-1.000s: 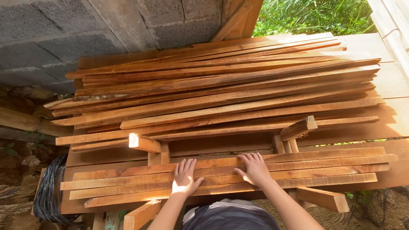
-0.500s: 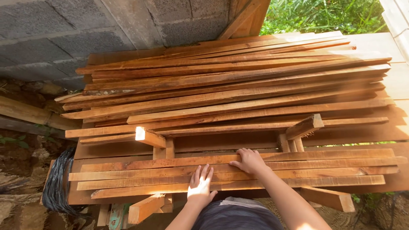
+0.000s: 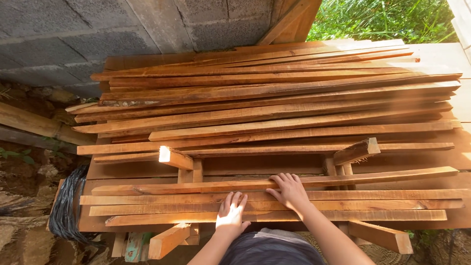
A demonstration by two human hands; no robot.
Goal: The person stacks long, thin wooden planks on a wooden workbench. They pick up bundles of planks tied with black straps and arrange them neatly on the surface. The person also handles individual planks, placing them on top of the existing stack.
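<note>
A: Head view, the only one. Both hands are lying palm-down on the near batch of planks. The left hand (image 3: 231, 215) is resting flat, fingers (image 3: 234, 200) slightly spread, pinching nothing; sunlight is washing out its back.

B: And the right?

A: The right hand (image 3: 289, 191) is sitting a little farther out, fingers (image 3: 283, 179) fanned and curling over the far edge of the topmost plank (image 3: 196, 187). It is pressing or hooking, not closing around anything that I can make out.

B: Which way is that plank running?

A: Its long axis is lying crosswise to both forearms, stretching well beyond the fingers to either side. The right hand is nearer to it, fingertips touching; the left is lying on the next planks (image 3: 162, 210) just nearer the body.

B: What is sitting past the fingers?

A: Just beyond the right fingertips a gap is opening down to the table (image 3: 245, 164), with two short upright blocks, one (image 3: 175, 158) out to the left, one (image 3: 356, 150) out to the right. Farther still, the big stack of long boards (image 3: 274, 105) is lying parallel to the near planks, against a grey block wall (image 3: 98, 34).

B: Anything else?

A: A dark bundle, perhaps sheeting (image 3: 66, 206), is hanging well to the left of the left hand; I cannot tell what it is.
</note>
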